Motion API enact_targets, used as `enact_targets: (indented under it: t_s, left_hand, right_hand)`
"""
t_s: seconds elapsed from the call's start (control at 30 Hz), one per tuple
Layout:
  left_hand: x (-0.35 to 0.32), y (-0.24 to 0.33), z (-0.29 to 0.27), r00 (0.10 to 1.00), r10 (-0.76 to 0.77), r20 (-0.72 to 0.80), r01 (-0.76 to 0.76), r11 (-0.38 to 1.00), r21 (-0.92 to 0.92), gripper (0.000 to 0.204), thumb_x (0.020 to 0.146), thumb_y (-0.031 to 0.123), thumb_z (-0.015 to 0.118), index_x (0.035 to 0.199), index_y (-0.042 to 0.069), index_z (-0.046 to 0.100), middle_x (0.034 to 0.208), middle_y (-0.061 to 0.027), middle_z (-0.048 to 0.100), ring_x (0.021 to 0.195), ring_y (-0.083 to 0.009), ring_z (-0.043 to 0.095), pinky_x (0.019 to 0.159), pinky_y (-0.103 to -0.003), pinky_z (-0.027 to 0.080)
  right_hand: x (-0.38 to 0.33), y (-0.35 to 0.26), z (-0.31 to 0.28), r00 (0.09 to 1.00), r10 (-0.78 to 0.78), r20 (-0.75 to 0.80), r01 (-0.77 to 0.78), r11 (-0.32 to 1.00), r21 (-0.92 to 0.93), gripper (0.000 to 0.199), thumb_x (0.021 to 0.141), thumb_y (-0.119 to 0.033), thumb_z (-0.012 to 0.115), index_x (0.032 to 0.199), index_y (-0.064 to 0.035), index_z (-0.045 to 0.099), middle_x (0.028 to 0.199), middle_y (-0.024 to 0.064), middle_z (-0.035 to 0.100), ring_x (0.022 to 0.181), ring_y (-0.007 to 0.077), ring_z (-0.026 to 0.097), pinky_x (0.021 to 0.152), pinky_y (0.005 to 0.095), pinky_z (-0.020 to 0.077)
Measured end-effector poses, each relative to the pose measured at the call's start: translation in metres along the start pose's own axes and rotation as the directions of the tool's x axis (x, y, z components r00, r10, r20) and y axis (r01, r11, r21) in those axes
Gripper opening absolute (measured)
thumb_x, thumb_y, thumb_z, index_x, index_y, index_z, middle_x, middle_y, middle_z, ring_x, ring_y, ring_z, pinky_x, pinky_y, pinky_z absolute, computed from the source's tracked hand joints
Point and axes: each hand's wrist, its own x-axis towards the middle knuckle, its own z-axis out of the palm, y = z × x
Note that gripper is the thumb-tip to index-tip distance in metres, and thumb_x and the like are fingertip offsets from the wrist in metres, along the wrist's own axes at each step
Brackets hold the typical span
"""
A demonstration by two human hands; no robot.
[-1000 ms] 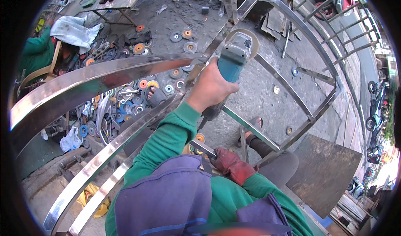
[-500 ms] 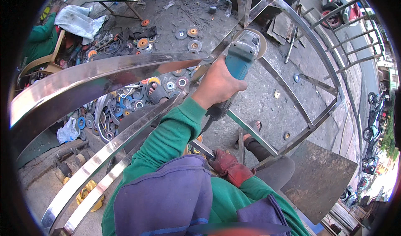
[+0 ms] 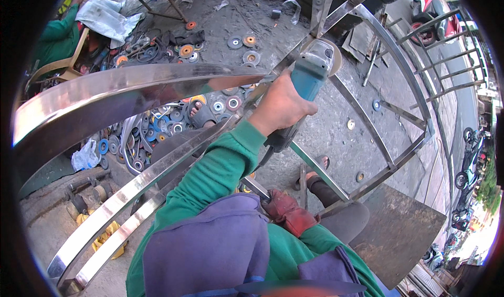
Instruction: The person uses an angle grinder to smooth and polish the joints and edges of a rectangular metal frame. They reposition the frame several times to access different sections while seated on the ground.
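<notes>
At the far left, a person in a green sleeve (image 3: 60,30) sat by a tan chair (image 3: 75,58), next to a white cloth (image 3: 110,19). Lower down on that side lay a clear plastic bag (image 3: 85,157) and a yellow cloth (image 3: 108,239). A wide, shiny, bent metal band (image 3: 131,79) reached in toward the middle, and past it lots of round discs (image 3: 233,103) lay on the dirty ground (some were orange, some blue and some gray). A foot in a sandal (image 3: 199,114) was right among them. In the middle, the bare left hand (image 3: 283,105) had its fingers wrapped around a blue and gray grinder (image 3: 308,76), which was up by a corner of the metal frame (image 3: 362,121), its round wheel at the top end. I could not tell if the wheel touched the metal. Below, the right hand in a red glove (image 3: 289,211) was at the end of a shiny bar (image 3: 255,187), but I could not tell how tight its fingers were. Farther right came a brown flat sheet (image 3: 399,234), a red and white motorbike (image 3: 434,19), and dark motorbikes (image 3: 464,176) at the edge.
</notes>
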Motion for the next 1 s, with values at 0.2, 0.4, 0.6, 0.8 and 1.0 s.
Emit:
enact_targets:
  t_s: [0.2, 0.4, 0.6, 0.8, 1.0]
  left_hand:
    - [-0.001, 0.001, 0.002, 0.999, -0.033, 0.041, 0.033, 0.999, -0.011, 0.075, 0.070, 0.021, 0.089, 0.130, -0.010, 0.058, 0.117, -0.0273, 0.072, 0.110, -0.0388, 0.073, 0.099, -0.043, 0.057]
    - [-0.004, 0.000, 0.003, 0.999, -0.035, 0.020, 0.035, 0.999, -0.025, 0.075, 0.070, 0.021, 0.088, 0.131, -0.010, 0.057, 0.118, -0.0273, 0.072, 0.111, -0.0390, 0.073, 0.100, -0.043, 0.056]
    - [-0.004, 0.001, 0.002, 0.999, -0.038, 0.029, 0.039, 0.998, -0.040, 0.078, 0.071, 0.019, 0.089, 0.134, -0.010, 0.055, 0.120, -0.0276, 0.071, 0.114, -0.0388, 0.072, 0.102, -0.043, 0.056]
    - [-0.003, -0.003, 0.003, 0.999, -0.037, 0.026, 0.038, 0.998, -0.050, 0.080, 0.071, 0.018, 0.088, 0.138, -0.009, 0.053, 0.123, -0.0278, 0.070, 0.117, -0.0398, 0.071, 0.104, -0.043, 0.055]
    - [-0.003, -0.002, 0.003, 0.999, -0.039, 0.011, 0.039, 0.998, -0.049, 0.078, 0.071, 0.018, 0.088, 0.136, -0.010, 0.054, 0.123, -0.0284, 0.071, 0.117, -0.0402, 0.071, 0.104, -0.043, 0.055]
  right_hand:
    - [-0.006, -0.007, -0.006, 0.999, 0.032, -0.014, -0.034, 0.994, -0.100, 0.052, 0.096, -0.055, 0.071, 0.126, -0.0121, 0.071, 0.112, 0.0214, 0.077, 0.108, 0.0422, 0.074, 0.094, 0.0525, 0.0580]
    - [-0.018, -0.020, -0.019, 0.999, 0.037, 0.003, -0.036, 0.995, -0.092, 0.052, 0.097, -0.057, 0.066, 0.125, -0.0130, 0.072, 0.115, 0.0194, 0.078, 0.110, 0.0397, 0.075, 0.096, 0.0501, 0.0577]
    - [-0.017, -0.020, -0.017, 0.999, 0.030, -0.012, -0.032, 0.989, -0.146, 0.051, 0.100, -0.056, 0.061, 0.125, -0.0125, 0.071, 0.116, 0.0184, 0.078, 0.108, 0.0387, 0.076, 0.097, 0.0486, 0.0581]
    - [-0.010, -0.014, -0.011, 1.000, 0.024, -0.005, -0.024, 0.993, -0.118, 0.056, 0.094, -0.060, 0.068, 0.122, -0.0107, 0.071, 0.113, 0.0220, 0.077, 0.108, 0.0425, 0.075, 0.095, 0.0517, 0.0584]
    - [-0.009, -0.013, -0.011, 0.999, 0.035, -0.011, -0.036, 0.996, -0.080, 0.058, 0.091, -0.060, 0.071, 0.122, -0.0097, 0.071, 0.112, 0.0241, 0.077, 0.107, 0.0435, 0.075, 0.093, 0.0524, 0.0588]
